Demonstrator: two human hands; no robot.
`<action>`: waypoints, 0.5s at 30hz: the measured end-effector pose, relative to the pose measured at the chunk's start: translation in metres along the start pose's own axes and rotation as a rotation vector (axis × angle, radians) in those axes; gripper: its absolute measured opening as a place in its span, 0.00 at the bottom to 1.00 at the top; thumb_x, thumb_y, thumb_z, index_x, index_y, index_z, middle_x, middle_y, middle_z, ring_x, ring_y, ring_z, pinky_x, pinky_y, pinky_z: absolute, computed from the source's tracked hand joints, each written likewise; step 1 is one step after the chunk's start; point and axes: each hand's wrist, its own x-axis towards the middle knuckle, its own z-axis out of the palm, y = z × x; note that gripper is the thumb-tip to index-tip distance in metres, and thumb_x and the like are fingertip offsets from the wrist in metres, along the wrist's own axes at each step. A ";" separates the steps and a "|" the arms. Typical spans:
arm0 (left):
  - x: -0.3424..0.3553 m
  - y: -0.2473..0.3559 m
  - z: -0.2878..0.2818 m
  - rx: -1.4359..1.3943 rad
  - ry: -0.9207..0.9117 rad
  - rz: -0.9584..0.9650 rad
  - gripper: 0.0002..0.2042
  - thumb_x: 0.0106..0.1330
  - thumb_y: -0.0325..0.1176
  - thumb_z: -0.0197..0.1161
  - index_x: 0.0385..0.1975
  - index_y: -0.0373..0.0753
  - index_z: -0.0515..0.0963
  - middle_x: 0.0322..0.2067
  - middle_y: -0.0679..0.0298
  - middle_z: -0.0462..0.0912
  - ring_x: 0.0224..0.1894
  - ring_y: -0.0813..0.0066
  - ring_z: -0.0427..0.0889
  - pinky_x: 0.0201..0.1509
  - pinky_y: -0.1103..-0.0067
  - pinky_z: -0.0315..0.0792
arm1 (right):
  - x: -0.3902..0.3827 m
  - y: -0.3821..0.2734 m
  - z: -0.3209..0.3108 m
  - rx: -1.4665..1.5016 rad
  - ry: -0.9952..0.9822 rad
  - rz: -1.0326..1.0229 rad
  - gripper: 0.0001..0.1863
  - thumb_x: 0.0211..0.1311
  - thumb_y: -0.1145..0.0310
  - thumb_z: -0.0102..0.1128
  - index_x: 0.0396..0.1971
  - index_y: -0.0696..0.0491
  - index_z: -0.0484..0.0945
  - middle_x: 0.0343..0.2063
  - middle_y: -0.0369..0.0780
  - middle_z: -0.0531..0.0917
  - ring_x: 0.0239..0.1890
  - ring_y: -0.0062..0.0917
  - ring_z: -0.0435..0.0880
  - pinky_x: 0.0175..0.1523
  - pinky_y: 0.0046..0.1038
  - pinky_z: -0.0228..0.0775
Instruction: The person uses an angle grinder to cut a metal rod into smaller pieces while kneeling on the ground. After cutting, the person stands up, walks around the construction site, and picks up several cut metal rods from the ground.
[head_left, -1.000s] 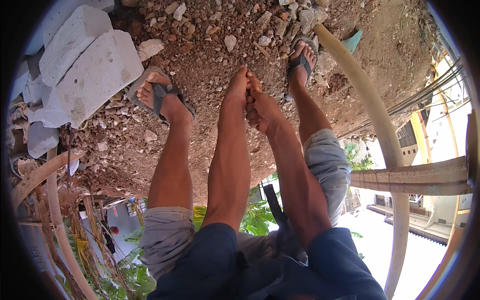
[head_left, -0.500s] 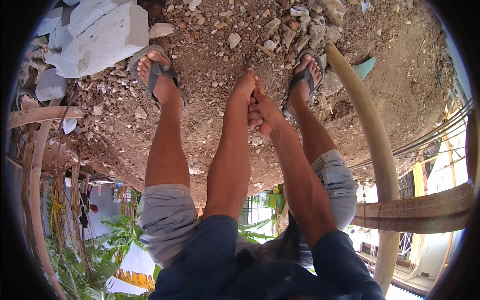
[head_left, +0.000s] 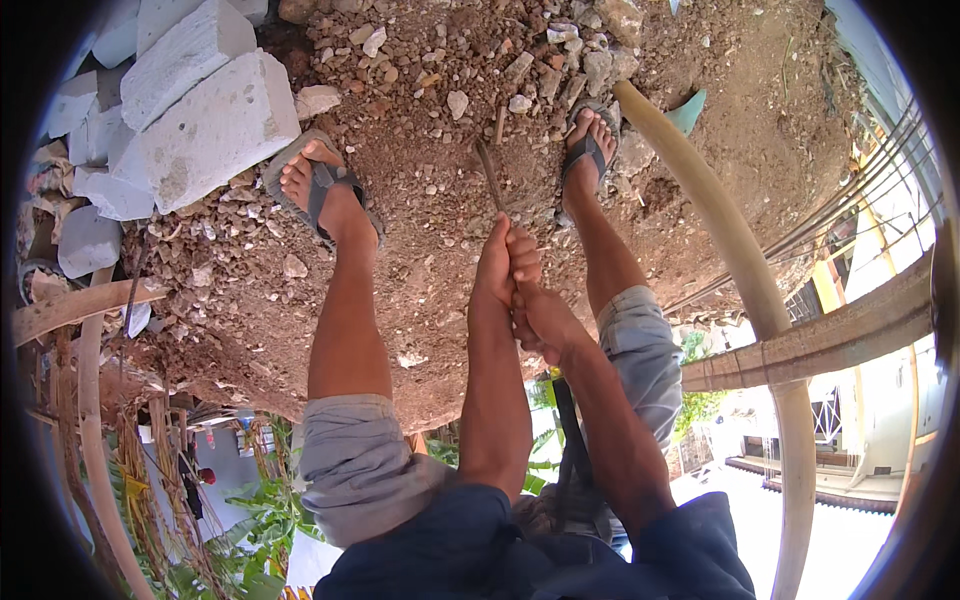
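Between my feet, both hands are closed around a thin, dark, rusty-looking digging bar. Its far end shows beyond my fingers and meets the loose reddish-brown soil. My left hand grips it farther from me, fingers wrapped round. Just behind and to the right, my right hand is closed in line with the left, nearly touching it. The part of the bar inside the fists is hidden, and so is anything behind them. A short brown stick lies close past the bar's tip.
Pale grey blocks are stacked at the far left. Stones and rubble cover the far ground. My sandalled feet stand apart. A curved wooden pole and a crossing beam rise on the right; a wooden rail is at left.
Both hands have drawn back toward my body with the bar, and more of its far end now shows. The view has shifted, revealing more grey blocks on the left.
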 end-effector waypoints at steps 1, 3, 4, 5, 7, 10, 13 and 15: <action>-0.033 -0.051 0.003 -0.183 -0.172 -0.015 0.24 0.73 0.57 0.41 0.19 0.48 0.60 0.12 0.78 0.50 0.11 0.85 0.48 0.16 0.83 0.57 | -0.038 0.034 -0.006 -0.054 0.097 -0.073 0.23 0.72 0.46 0.40 0.20 0.45 0.63 0.12 0.26 0.59 0.09 0.11 0.53 0.13 0.20 0.41; -0.103 -0.148 0.010 -0.593 -0.480 -0.023 0.24 0.73 0.58 0.40 0.19 0.48 0.60 0.12 0.77 0.50 0.10 0.84 0.47 0.16 0.82 0.58 | -0.120 0.099 -0.030 -0.119 0.224 0.009 0.23 0.72 0.45 0.41 0.22 0.46 0.64 0.13 0.26 0.59 0.10 0.11 0.54 0.14 0.19 0.43; -0.114 -0.158 0.009 -0.376 -0.491 -0.077 0.24 0.73 0.58 0.40 0.21 0.47 0.62 0.11 0.77 0.50 0.10 0.83 0.52 0.17 0.80 0.60 | -0.158 0.126 -0.038 -0.129 0.219 -0.053 0.23 0.72 0.45 0.41 0.22 0.46 0.65 0.14 0.25 0.60 0.11 0.11 0.54 0.14 0.18 0.44; -0.118 -0.158 0.010 -0.346 -0.205 -0.077 0.24 0.73 0.58 0.41 0.23 0.46 0.63 0.12 0.76 0.53 0.12 0.82 0.55 0.18 0.80 0.61 | -0.174 0.130 -0.047 -0.139 0.222 -0.037 0.22 0.72 0.45 0.42 0.23 0.46 0.65 0.14 0.25 0.60 0.11 0.11 0.54 0.14 0.18 0.44; -0.123 -0.151 0.015 -0.024 0.165 -0.024 0.23 0.74 0.56 0.40 0.26 0.44 0.66 0.14 0.74 0.60 0.15 0.80 0.61 0.21 0.78 0.64 | -0.198 0.132 -0.049 -0.079 0.046 -0.140 0.21 0.71 0.45 0.43 0.24 0.45 0.65 0.14 0.25 0.58 0.12 0.11 0.54 0.15 0.18 0.43; -0.110 -0.116 0.033 0.401 0.474 0.184 0.22 0.75 0.53 0.39 0.30 0.41 0.70 0.18 0.70 0.67 0.20 0.78 0.68 0.25 0.75 0.68 | -0.240 0.143 -0.036 -0.136 0.072 -0.160 0.21 0.71 0.45 0.43 0.25 0.45 0.65 0.14 0.25 0.58 0.12 0.11 0.55 0.15 0.17 0.43; -0.126 -0.120 0.061 0.472 0.505 0.271 0.22 0.76 0.49 0.36 0.36 0.38 0.72 0.23 0.65 0.74 0.23 0.73 0.73 0.31 0.71 0.73 | -0.302 0.186 -0.045 -0.182 0.059 -0.077 0.20 0.72 0.45 0.43 0.28 0.46 0.66 0.14 0.26 0.59 0.13 0.12 0.54 0.15 0.18 0.44; -0.141 -0.132 0.079 0.434 0.371 0.353 0.22 0.77 0.49 0.36 0.37 0.37 0.72 0.24 0.64 0.75 0.23 0.73 0.73 0.31 0.71 0.73 | -0.337 0.210 -0.066 -0.095 0.017 0.033 0.20 0.72 0.45 0.43 0.29 0.47 0.66 0.15 0.26 0.59 0.13 0.12 0.53 0.15 0.18 0.45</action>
